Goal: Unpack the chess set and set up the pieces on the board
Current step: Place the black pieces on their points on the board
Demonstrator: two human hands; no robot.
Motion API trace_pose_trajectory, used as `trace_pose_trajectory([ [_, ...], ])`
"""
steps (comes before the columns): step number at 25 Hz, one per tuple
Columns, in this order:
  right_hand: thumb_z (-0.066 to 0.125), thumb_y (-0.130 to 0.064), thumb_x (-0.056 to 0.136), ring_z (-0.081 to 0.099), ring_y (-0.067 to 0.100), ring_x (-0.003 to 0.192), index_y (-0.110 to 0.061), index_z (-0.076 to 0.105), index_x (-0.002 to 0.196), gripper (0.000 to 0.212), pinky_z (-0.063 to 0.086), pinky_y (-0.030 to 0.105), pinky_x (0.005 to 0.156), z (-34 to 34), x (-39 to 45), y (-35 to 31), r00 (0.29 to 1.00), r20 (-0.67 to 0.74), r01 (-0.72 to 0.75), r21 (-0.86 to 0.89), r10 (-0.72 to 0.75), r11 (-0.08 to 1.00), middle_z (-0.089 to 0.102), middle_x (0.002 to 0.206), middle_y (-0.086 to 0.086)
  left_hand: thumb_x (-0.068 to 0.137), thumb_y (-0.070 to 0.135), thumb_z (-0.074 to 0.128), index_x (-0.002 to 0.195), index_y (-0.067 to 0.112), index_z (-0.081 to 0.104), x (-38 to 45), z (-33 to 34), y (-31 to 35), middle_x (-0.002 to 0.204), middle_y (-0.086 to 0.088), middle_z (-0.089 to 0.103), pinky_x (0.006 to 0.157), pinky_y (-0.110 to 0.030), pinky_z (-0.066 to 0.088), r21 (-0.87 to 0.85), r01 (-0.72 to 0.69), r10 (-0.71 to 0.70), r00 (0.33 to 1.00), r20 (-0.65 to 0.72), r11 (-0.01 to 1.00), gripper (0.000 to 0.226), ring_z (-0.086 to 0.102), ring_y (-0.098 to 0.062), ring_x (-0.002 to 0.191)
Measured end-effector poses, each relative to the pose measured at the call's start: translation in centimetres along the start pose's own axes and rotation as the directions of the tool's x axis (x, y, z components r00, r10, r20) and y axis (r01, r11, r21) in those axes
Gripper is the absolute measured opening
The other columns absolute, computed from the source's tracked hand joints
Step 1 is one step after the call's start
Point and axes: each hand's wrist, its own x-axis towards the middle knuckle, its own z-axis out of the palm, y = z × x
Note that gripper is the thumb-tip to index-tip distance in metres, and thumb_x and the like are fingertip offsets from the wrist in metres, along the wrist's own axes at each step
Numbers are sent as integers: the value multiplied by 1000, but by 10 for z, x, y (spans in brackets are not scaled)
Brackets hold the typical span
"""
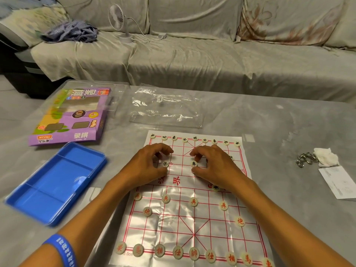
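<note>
A foil chess board (pixel 179 224) with red lines lies on the table. Red-lettered round pieces fill its near row (pixel 194 253), with others above them (pixel 193 201). Black-lettered pieces line the far row (pixel 195 138). My left hand (pixel 148 166) is curled over the board's far left part, thumb and fingers around a black-lettered piece (pixel 165 163). My right hand (pixel 217 166) is curled the same way around another black-lettered piece (pixel 194 164) near the middle file. Another piece (pixel 216 187) shows under my right wrist.
The blue plastic tray (pixel 55 182) sits at the left, with the purple chess box (pixel 71 116) behind it. A clear plastic bag (pixel 165 108) lies beyond the board. At the right are a metal ring puzzle (pixel 305 159), a tissue (pixel 326 157) and a paper slip (pixel 339 182). A sofa with a small fan (pixel 117 18) stands behind.
</note>
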Motion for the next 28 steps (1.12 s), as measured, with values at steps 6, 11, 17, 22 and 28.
trace_pose_trajectory([
  [6,68,-37,85,45,6,102,-30,56,122,40,41,22,88,-9,-7,8,999,-20,-30,38,31,999,61,113,-13,80,25,75,109,37,57,0,5,0,98,14,60,76,-13,48,21,26,-25,999,-36,999,36,59,-9,91],
  [11,67,-34,86,46,6,105,-29,56,123,39,42,25,93,-14,-12,14,998,-48,-37,56,39,998,60,117,-13,80,14,74,105,33,60,13,-9,-6,97,17,64,73,-14,47,-47,34,-43,976,-212,998,34,60,-4,90],
  [17,65,-30,89,48,5,95,-28,58,119,30,45,24,87,-30,-17,25,988,-139,-62,76,72,995,57,103,-17,81,9,72,109,31,58,26,-14,-12,100,17,65,79,-20,52,-25,65,-68,988,-139,998,38,60,-6,93],
  [22,61,-24,93,58,12,88,-22,60,106,14,47,13,62,-52,-22,62,893,-305,-268,231,331,935,62,102,-7,80,12,73,110,36,56,21,-10,-17,100,16,65,77,-16,47,-37,68,-72,987,-142,997,42,61,-7,93],
  [28,64,-25,90,57,12,90,-23,62,113,23,46,20,74,-44,-24,70,928,-187,-309,96,322,946,62,102,-8,79,15,75,111,38,55,19,-9,-12,98,16,65,80,-17,48,-23,72,-74,987,-144,997,44,62,-6,89],
])
